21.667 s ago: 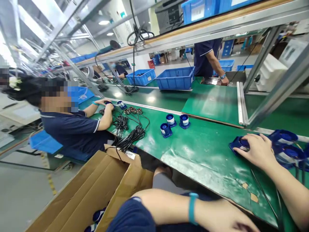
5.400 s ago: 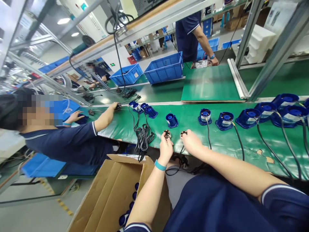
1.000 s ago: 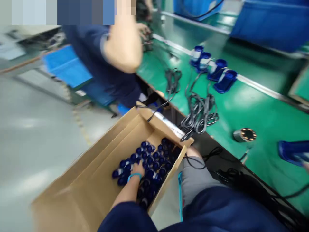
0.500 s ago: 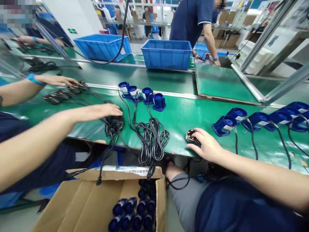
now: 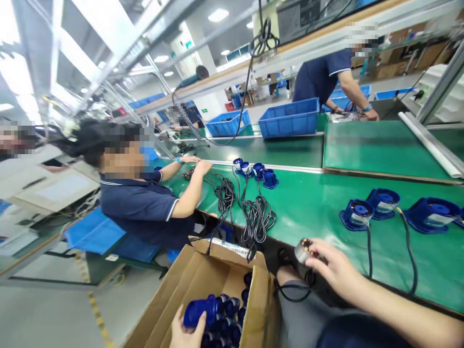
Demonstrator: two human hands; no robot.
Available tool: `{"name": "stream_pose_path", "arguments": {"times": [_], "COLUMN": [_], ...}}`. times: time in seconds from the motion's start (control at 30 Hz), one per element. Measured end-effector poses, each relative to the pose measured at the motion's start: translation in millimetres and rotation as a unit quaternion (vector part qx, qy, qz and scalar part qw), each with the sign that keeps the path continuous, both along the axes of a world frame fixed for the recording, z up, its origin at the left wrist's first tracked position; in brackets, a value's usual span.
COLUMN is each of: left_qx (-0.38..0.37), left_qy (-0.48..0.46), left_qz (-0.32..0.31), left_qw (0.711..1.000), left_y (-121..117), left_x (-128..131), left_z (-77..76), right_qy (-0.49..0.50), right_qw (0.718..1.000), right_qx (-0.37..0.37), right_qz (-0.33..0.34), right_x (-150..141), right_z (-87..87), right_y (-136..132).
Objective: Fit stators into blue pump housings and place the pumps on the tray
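My left hand grips a dark blue plastic housing, tilted above the open cardboard box. Several more blue housings stand packed in that box. Off the bench's front edge, my right hand holds a round motor stator, a silver ring with copper windings, between thumb and fingers. A black cable loops below it over my leg. Larger-looking blue housings with black leads stand on the green bench right of my right hand.
Several blue housings and coiled black cables lie on the green bench. A co-worker sits at the left, hands on the bench. Behind stand a blue bin and another person.
My left hand has come into view with a blue housing at the box. My right hand has lifted the stator off the bench toward me. The view has swung left and up.
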State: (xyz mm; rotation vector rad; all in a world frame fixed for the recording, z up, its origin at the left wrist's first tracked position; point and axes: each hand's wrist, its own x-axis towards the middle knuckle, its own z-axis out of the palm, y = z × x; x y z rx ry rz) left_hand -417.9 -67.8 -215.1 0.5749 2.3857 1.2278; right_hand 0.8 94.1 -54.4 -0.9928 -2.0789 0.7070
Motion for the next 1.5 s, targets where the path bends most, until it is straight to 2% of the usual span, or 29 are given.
{"name": "stream_pose_path", "arguments": {"times": [0.1, 0.2, 0.27, 0.4, 0.5, 0.57, 0.63, 0.73, 0.8, 0.87, 0.93, 1.0, 1.07, 1.17, 1.3, 1.4, 1.5], "left_qx": [0.131, 0.216, 0.249, 0.230, 0.184, 0.154, 0.132, 0.167, 0.225, 0.269, 0.286, 0.282, 0.274, 0.297, 0.338, 0.331, 0.317], "left_qy": [-0.035, 0.006, 0.034, 0.104, 0.171, 0.195, 0.207, 0.197, 0.158, 0.116, 0.097, 0.094, 0.068, 0.003, -0.008, 0.010, 0.016], "left_qz": [-0.058, -0.155, -0.226, -0.387, -0.535, -0.605, -0.620, -0.585, -0.525, -0.421, -0.321, -0.272, -0.262, -0.277, -0.323, -0.337, -0.335], "left_qw": [0.989, 0.964, 0.941, 0.887, 0.806, 0.756, 0.745, 0.769, 0.805, 0.859, 0.898, 0.915, 0.923, 0.914, 0.884, 0.881, 0.887], "left_y": [27, 64, 96, 170, 216, 237, 249, 251, 243, 234, 232, 237, 246, 254, 252, 250, 252], "left_x": [25, 72, 105, 170, 211, 229, 239, 245, 252, 265, 283, 299, 309, 311, 306, 302, 299], "left_z": [58.1, 107.8, 134.4, 171.5, 186.7, 192.5, 195.3, 191.5, 182.2, 169.4, 156.8, 146.7, 138.9, 128.6, 117.9, 114.5, 112.9], "right_qy": [0.044, 0.069, 0.085, 0.153, 0.213, 0.249, 0.269, 0.285, 0.319, 0.362, 0.388, 0.386, 0.363, 0.268, 0.038, -0.126, -0.216], "right_qw": [0.992, 0.985, 0.981, 0.965, 0.960, 0.958, 0.958, 0.955, 0.944, 0.928, 0.917, 0.918, 0.929, 0.961, 0.995, 0.985, 0.965], "right_qx": [-0.049, -0.050, -0.028, 0.014, 0.047, 0.064, 0.074, 0.074, 0.063, 0.041, 0.017, 0.005, 0.013, 0.046, 0.059, 0.060, 0.075], "right_qz": [0.106, 0.148, 0.172, 0.213, 0.177, 0.126, 0.067, -0.015, -0.049, -0.071, -0.088, -0.090, -0.073, -0.055, -0.075, -0.099, -0.126], "right_x": [5, 9, 10, 10, 13, 18, 25, 40, 49, 55, 56, 52, 45, 32, 17, 5, -5], "right_z": [8.8, 27.2, 44.7, 75.2, 84.5, 85.9, 85.9, 84.7, 82.9, 80.9, 80.2, 80.9, 81.4, 77.7, 68.5, 67.9, 72.3], "right_y": [-38, -66, -78, -89, -84, -77, -67, -48, -32, -16, -3, 8, 19, 37, 68, 82, 85]}}
